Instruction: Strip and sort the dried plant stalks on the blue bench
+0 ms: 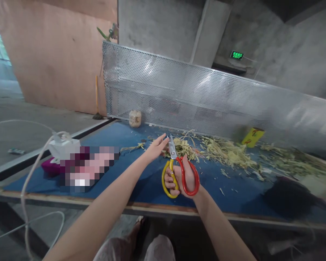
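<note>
My right hand [186, 177] is wrapped round a pair of scissors [188, 186] with one red and one yellow handle. Their metal blades point away from me, slightly apart. Just left of the blade tips is my left hand [154, 148], its fingers stretched out; I make out nothing held in it. Beyond and beside the blades lies a pile of pale yellow-green plant stalks [183, 148], partly covered by the hands and scissors. A small bunch of stalks [134, 147] lies left of my left hand.
More plant cuttings [228, 154] spread to the right on the blue tabletop [146, 188], near a yellow box [253, 137]. A jar [135, 119] stands by the perforated metal panel [163, 87]. At left are a white block [64, 146] with a cable and a blurred pink item [92, 165].
</note>
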`<state>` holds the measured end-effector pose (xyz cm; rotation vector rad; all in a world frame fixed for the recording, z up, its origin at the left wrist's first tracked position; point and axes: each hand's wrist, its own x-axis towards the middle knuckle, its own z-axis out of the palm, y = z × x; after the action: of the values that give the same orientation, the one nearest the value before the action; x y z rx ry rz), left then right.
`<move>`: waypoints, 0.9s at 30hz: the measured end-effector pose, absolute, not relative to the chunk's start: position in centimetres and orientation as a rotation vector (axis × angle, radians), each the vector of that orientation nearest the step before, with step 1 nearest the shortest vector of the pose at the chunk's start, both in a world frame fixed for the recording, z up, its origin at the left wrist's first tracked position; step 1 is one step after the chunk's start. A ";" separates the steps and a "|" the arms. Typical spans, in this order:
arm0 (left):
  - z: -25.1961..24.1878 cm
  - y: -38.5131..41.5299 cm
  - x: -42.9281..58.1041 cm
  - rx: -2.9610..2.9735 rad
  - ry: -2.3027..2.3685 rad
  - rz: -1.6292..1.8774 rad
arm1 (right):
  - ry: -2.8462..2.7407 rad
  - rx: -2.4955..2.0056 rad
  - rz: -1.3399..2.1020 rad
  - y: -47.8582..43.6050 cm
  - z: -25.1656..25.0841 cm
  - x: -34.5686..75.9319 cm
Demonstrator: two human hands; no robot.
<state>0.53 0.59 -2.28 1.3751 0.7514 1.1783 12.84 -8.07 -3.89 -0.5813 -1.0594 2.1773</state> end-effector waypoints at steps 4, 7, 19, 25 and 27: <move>-2.8 0.9 0.8 1.479 0.556 1.100 | -1.069 -0.585 2.164 -8.2 -3.9 12.8; -3.0 1.1 0.8 1.496 0.522 1.130 | -1.075 -0.563 2.154 -8.2 -3.9 12.9; -2.6 0.9 0.6 1.610 0.501 1.182 | -1.057 -0.522 2.159 -8.1 -4.0 12.9; -2.7 1.0 0.7 1.663 0.508 1.161 | -1.073 -0.479 2.189 -8.2 -4.0 13.0; -2.8 1.0 0.7 1.682 0.515 1.161 | -1.066 -0.484 2.191 -8.3 -4.0 13.1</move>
<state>0.69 0.97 -2.77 1.6824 0.5150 1.1609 13.06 -8.27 -3.96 -0.4838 -1.0662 2.1906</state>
